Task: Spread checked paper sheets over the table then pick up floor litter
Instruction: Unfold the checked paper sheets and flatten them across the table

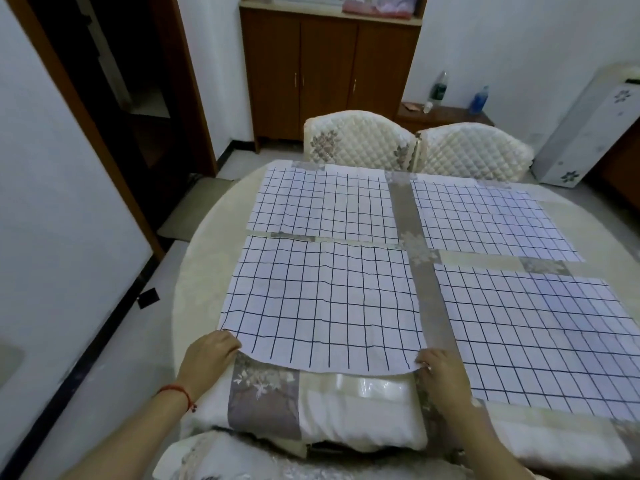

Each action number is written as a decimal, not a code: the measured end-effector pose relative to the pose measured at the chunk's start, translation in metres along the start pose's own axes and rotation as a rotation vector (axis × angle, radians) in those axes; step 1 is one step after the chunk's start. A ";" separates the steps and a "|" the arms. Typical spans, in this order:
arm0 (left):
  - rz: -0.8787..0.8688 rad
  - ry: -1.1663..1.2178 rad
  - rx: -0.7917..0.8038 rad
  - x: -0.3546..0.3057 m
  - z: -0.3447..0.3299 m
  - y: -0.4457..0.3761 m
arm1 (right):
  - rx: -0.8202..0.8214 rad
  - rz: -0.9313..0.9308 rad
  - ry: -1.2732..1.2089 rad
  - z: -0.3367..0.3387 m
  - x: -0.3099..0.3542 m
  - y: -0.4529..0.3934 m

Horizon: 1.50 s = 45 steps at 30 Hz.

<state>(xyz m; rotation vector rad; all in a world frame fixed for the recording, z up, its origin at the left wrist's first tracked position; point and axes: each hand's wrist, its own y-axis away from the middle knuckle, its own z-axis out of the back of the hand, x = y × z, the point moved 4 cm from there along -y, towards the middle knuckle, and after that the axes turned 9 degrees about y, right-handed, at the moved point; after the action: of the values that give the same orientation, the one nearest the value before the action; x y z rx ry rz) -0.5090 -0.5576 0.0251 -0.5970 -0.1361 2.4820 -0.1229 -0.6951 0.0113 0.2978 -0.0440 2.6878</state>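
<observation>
Several white sheets with a dark checked grid lie on the round table (201,258), which has a beige and grey patterned cloth. The near left sheet (322,303) has its front edge slightly lifted. My left hand (207,355) pinches its near left corner. My right hand (440,372) pinches its near right corner. A second sheet (540,337) lies flat at the near right, and two more (322,202) (491,220) lie flat at the far side. A small dark scrap (148,298) lies on the floor left of the table.
Two quilted cream chairs (356,140) (474,150) stand against the table's far side. A brown cabinet (325,74) is behind them, with a low shelf holding bottles (438,90) to its right. An open doorway (114,98) is at the left. Another cushioned chair (221,459) is just below me.
</observation>
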 end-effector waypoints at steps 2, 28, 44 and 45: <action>-0.008 -0.011 0.022 0.001 -0.003 0.004 | 0.035 0.008 0.052 -0.002 -0.003 0.003; 0.023 0.060 0.126 -0.062 -0.070 -0.078 | 0.101 0.110 -0.050 -0.043 0.088 -0.058; 0.257 -0.048 0.272 -0.037 -0.146 -0.087 | 0.161 0.067 0.072 -0.085 0.073 -0.069; 0.260 -0.041 0.267 -0.038 -0.144 -0.086 | 0.161 0.066 0.077 -0.085 0.073 -0.069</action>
<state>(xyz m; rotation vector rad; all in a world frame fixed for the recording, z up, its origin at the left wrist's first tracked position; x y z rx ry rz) -0.3724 -0.5122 -0.0701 -0.4748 0.2700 2.7005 -0.1750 -0.5957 -0.0574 0.2456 0.1897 2.7712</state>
